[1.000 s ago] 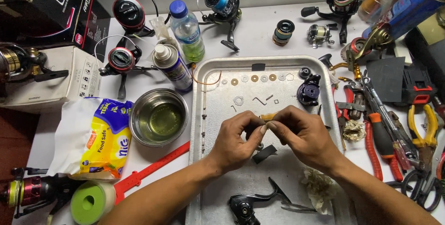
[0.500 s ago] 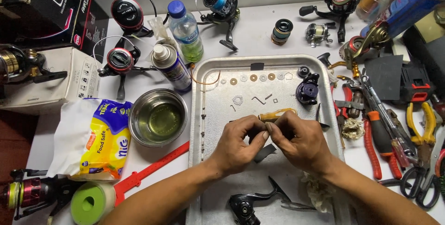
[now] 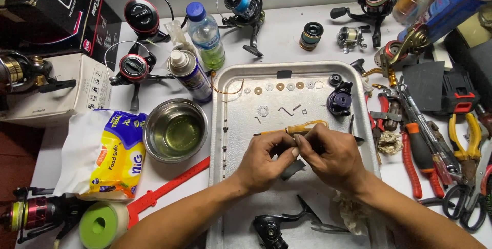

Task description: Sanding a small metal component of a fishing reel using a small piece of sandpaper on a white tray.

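A black reel body [image 3: 271,226] with a thin arm is lying at the near end of the metal tray [image 3: 228,177], and a crumpled cloth [image 3: 351,212] is sitting just beside it; a little farther in, the left hand [image 3: 264,159] and the right hand [image 3: 333,156] are meeting over the middle of the tray, fingertips touching; both hands are pinching a small dark part [image 3: 293,167] between them, and it is too hidden to tell just what it is; an orange-handled screwdriver [image 3: 302,127] is lying on the tray just past the fingers; beyond that, tiny washers [image 3: 279,86] are sitting in a row near the far rim, and a dark rotor piece [image 3: 339,100] is standing to their right; to the left of the tray a steel bowl [image 3: 175,130] is holding yellowish liquid; to the right, red-handled pliers [image 3: 410,162] and other tools are lying in a heap; farthest off, a water bottle [image 3: 206,34] and some fishing reels [image 3: 241,0] are sitting on the white table [image 3: 287,36].
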